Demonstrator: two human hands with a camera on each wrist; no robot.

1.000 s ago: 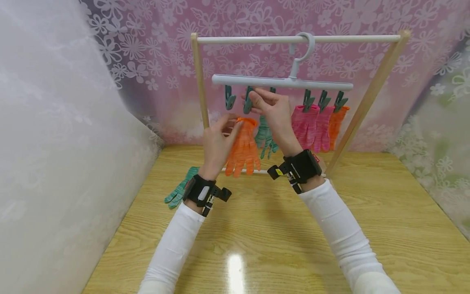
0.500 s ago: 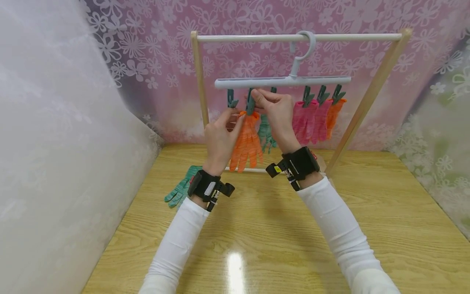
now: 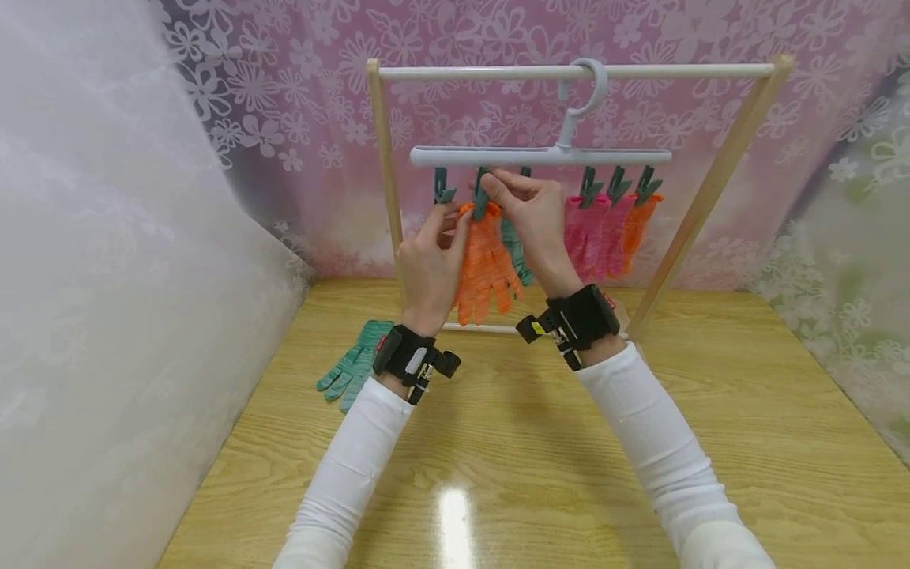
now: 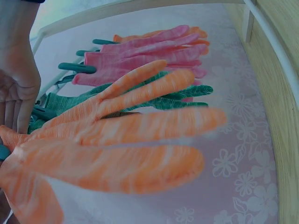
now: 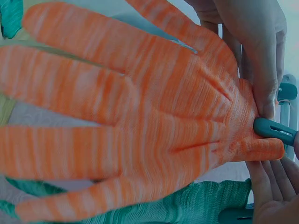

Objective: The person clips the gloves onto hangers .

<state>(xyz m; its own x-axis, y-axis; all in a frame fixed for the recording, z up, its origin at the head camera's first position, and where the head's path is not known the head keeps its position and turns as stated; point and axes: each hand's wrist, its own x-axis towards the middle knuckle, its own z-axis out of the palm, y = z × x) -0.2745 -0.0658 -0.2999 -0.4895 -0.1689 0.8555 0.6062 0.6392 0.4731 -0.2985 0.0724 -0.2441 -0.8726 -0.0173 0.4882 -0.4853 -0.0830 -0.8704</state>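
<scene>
By its cuff, my left hand [image 3: 429, 265] pinches an orange striped knit glove [image 3: 486, 265], whose fingers dangle down. With thumb and fingers my right hand [image 3: 536, 217] grips a dark green clip [image 3: 481, 197] hanging from the white hanger [image 3: 490, 156]. In the right wrist view the clip's tip [image 5: 268, 127] lies over the glove's cuff [image 5: 243, 123]. A green glove [image 4: 70, 100] hangs just behind, partly hidden by the orange one. Left of my left hand's fingertips an unused clip [image 3: 442, 186] hangs with no glove in it.
Pink gloves [image 3: 586, 237] and another orange glove [image 3: 640, 229] hang from clips at the right. A wooden rack with a white rod [image 3: 483, 73] bears the hanger. On the wooden table [image 3: 540, 474] a loose green glove [image 3: 351, 367] lies at the left.
My left hand has raised the orange glove, bringing its cuff from below the clip up to the clip's tip. My right hand stays on the clip; the hanger has swayed slightly.
</scene>
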